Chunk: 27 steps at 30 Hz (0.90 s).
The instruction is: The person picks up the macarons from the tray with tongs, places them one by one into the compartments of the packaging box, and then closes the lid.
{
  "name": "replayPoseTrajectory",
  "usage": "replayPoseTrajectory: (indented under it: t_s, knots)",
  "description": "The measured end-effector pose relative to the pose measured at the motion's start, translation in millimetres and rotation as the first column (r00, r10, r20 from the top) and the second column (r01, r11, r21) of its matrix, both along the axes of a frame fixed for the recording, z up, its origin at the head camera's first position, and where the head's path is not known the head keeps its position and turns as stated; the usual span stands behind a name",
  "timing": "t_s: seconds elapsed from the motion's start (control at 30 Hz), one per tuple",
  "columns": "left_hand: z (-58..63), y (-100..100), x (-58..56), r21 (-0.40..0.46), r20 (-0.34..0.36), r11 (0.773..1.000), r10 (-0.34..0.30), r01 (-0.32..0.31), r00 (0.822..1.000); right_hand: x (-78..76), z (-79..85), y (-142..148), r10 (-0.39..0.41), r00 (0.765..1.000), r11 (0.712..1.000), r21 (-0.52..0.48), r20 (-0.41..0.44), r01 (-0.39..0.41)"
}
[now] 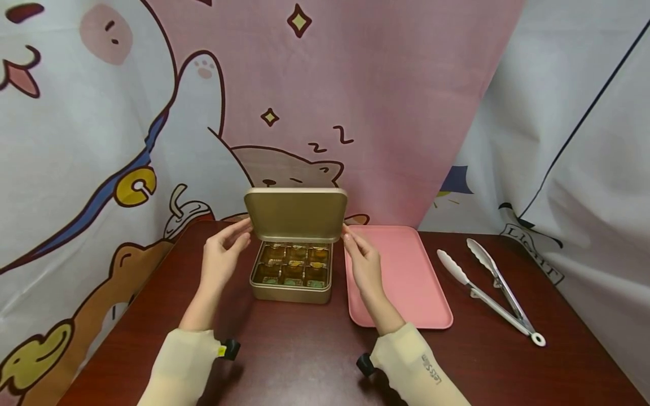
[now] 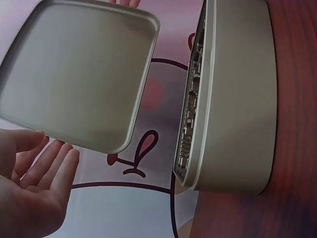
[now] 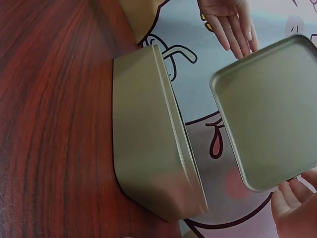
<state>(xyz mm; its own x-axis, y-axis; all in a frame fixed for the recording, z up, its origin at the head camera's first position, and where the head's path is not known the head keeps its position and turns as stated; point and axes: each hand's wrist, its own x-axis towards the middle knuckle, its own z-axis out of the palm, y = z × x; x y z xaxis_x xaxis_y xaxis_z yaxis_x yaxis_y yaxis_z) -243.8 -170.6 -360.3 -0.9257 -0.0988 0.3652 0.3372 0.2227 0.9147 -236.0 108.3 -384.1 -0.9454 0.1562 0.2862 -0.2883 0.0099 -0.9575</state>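
Observation:
A gold-coloured metal lid (image 1: pixel 297 214) is held up tilted, its inner side facing me. My left hand (image 1: pixel 219 254) holds its left edge by the fingertips, and my right hand (image 1: pixel 364 262) holds the right edge. In both wrist views a gap shows between the lid (image 2: pixel 81 74) and the matching tin box (image 2: pixel 237 99). The tin (image 1: pixel 290 293) stands on the table below, its top uncovered. Inside are shiny amber-brown square compartments (image 1: pixel 296 254) in rows, with green bits along the front row; what they contain is hard to tell.
To the right of the tin lies a pink tray (image 1: pixel 406 276), partly behind my right hand. Farther right, metal tongs (image 1: pixel 500 310) with white tips lie spread apart on the dark red-brown table (image 1: pixel 299 361). A cartoon-printed cloth (image 1: pixel 381 101) hangs behind the table.

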Motion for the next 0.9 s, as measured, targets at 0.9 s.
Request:
replayPoseTrajectory:
  t_s: [0.9]
  knots:
    - [-11.2,-5,-5.0,0.024,0.216,0.999,-0.038,0.034,0.976,-0.7,-12.4,-14,0.095,0.988,0.995,-0.034,0.118,-0.092]
